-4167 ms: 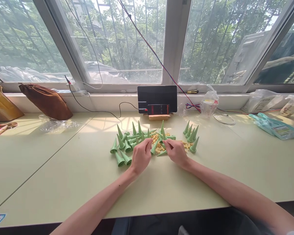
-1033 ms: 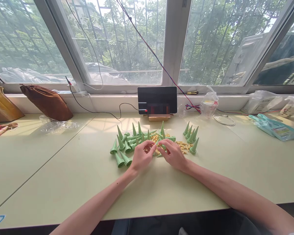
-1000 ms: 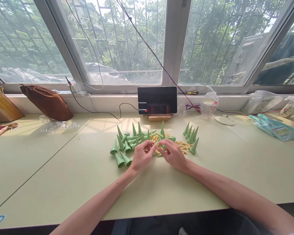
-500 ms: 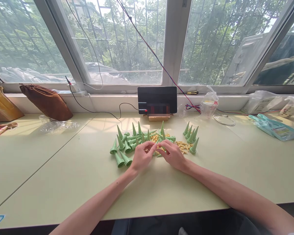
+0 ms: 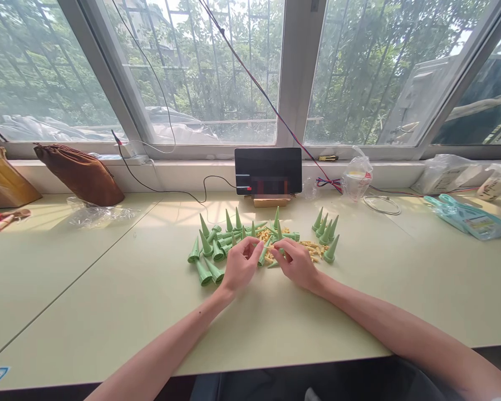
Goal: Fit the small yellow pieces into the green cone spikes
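My left hand [image 5: 242, 263] is closed in a pinch over the middle of the pile. Opposite it, my right hand [image 5: 297, 264] pinches as well, its fingertips a short way apart from the left ones. A small yellow peg-like piece [image 5: 269, 248] spans the gap between both sets of fingertips. Just below it a green plastic cone [image 5: 263, 256] slants beside my left thumb; whether it is held or lies on the table I cannot tell. Several loose yellow pieces [image 5: 312, 250] lie behind and right of my hands. Green cones [image 5: 204, 273], some standing and some lying, crowd the left side.
A separate group of upright green cones [image 5: 329, 250] stands right of the yellow pieces. Behind the pile a black tablet [image 5: 268, 161] leans on a cardboard stand [image 5: 271, 201]. Further off are a brown pouch [image 5: 81, 175], a plastic-wrapped cup [image 5: 357, 178] and a bagged turquoise item [image 5: 470, 217].
My fingertips have drawn slightly apart, and the yellow piece now shows between them. The green cone that was up at the fingertips now appears lower, by my left thumb.
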Available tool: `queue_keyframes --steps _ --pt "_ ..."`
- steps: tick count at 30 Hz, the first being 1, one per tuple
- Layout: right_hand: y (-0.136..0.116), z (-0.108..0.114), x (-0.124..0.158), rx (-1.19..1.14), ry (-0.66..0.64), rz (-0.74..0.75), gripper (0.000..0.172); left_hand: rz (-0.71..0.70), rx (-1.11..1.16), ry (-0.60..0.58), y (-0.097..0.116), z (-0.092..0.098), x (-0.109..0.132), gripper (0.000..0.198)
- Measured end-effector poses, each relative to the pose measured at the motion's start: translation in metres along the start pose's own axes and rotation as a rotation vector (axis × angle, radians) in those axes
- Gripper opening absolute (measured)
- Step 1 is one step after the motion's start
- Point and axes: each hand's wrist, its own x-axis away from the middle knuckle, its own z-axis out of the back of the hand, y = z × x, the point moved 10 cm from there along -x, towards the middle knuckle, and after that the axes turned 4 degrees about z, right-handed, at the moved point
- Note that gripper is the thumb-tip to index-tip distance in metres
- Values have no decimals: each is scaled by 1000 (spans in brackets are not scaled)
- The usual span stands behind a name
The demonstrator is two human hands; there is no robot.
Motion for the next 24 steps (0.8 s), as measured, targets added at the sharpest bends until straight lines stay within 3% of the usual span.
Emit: queue_keyframes --steps 16,24 --pt "15 10 0 33 71 -148 22 34 -88 21 -6 4 -1 23" --pt "14 11 -1 30 73 -173 17 -49 -254 13 5 1 0 14"
